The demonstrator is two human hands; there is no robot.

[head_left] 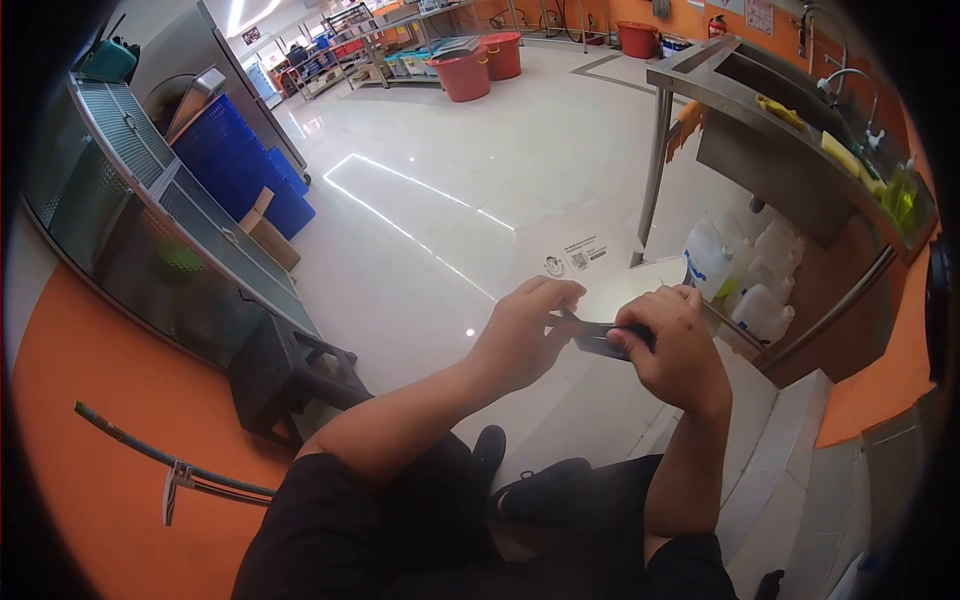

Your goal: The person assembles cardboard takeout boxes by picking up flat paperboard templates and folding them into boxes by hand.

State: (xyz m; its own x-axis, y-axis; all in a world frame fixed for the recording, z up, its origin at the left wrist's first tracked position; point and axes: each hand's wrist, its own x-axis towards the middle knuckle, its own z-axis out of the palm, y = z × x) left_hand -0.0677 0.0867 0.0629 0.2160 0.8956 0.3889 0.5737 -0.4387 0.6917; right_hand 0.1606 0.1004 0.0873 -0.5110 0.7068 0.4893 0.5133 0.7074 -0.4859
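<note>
In front of my knees, my left hand (528, 335) pinches the left end of a dark, flat object (598, 340). My right hand (672, 345) has its fingers wrapped round the other end, thumb on the near side. What the object is, I cannot make out. Just beyond it shows a pale, thin sheet (580, 255) with black print and a square code; its lower edge is hidden behind the hands.
A steel sink stand (655, 180) is at the right, with plastic jugs (765, 310) beneath. Blue crates (225, 160) and a glass-fronted cabinet (130, 150) line the left, near a black stool (265, 375). Red tubs (462, 77) stand farther back.
</note>
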